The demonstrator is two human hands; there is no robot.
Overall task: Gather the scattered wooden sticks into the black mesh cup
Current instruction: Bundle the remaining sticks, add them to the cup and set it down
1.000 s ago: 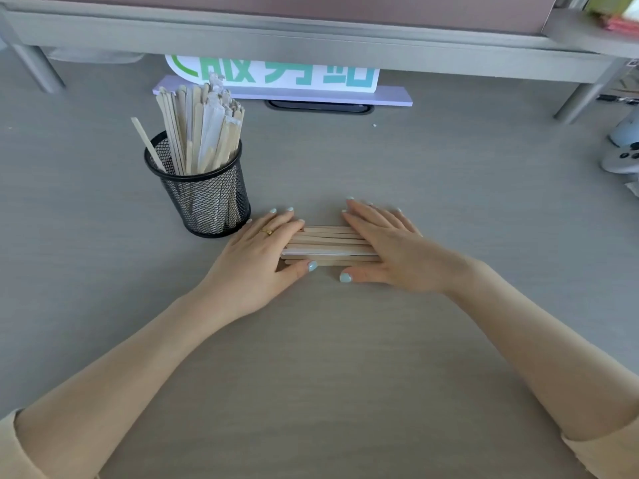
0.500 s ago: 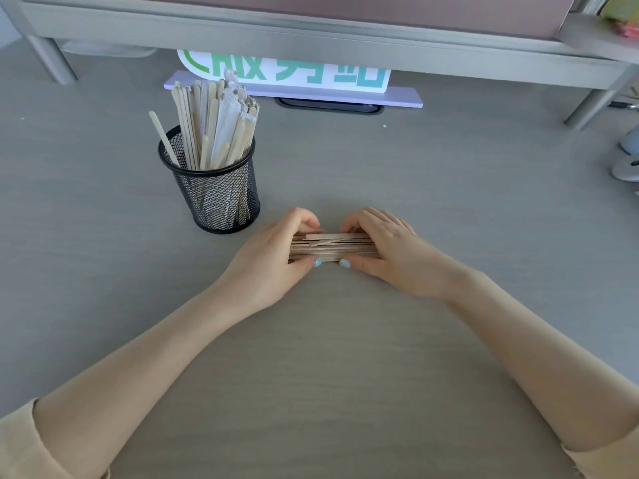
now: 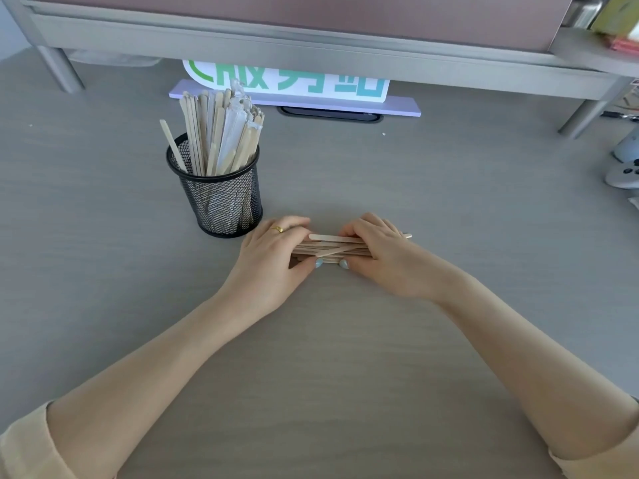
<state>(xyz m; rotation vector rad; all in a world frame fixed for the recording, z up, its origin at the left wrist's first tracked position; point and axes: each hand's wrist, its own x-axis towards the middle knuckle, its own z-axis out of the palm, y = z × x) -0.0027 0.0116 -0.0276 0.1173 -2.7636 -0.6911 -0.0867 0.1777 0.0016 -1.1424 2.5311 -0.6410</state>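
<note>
A bundle of flat wooden sticks [image 3: 330, 247] lies crosswise at the middle of the grey table. My left hand [image 3: 273, 257] grips its left end and my right hand [image 3: 383, 257] grips its right end, thumbs in front and fingers curled over the back. One stick tip pokes out past my right hand. The black mesh cup [image 3: 221, 198] stands upright just left of my left hand, apart from it, packed with many upright sticks [image 3: 221, 133], some in clear wrappers.
A grey shelf on metal legs [image 3: 311, 46] spans the back of the table. Under it stands a white sign with green characters on a lilac base [image 3: 294, 95]. A white game controller [image 3: 622, 176] lies at the right edge.
My flat hands have curled around the sticks and squeezed them from a spread row into a tight bundle. The view has shifted slightly.
</note>
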